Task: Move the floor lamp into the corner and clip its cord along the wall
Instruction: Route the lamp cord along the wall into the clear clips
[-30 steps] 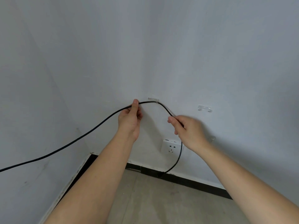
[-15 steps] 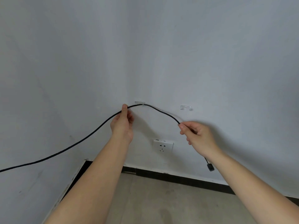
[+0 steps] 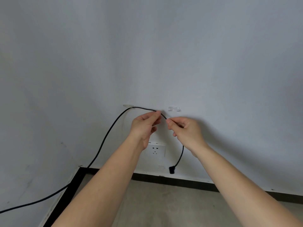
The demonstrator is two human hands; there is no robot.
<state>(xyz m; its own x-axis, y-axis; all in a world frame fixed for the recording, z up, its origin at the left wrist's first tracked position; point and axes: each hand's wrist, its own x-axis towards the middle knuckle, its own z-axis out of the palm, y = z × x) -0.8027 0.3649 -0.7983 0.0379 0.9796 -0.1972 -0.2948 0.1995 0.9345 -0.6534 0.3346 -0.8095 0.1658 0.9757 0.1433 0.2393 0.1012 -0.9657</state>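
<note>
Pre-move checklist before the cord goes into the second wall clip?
1. Cord seated in left clip: ok.
2. Right clip empty and on the wall: ok.
3. Left hand pinching cord: ok.
4. Right hand pinching cord: ok.
5. Plug hanging free, not in the socket: ok.
6. Slack enough to reach right clip: cannot tell.

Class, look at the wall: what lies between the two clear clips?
In the head view, between the left clip and the right clip runs the black cord, pinched by the left hand; beyond its fingertips the wall is bare.
</note>
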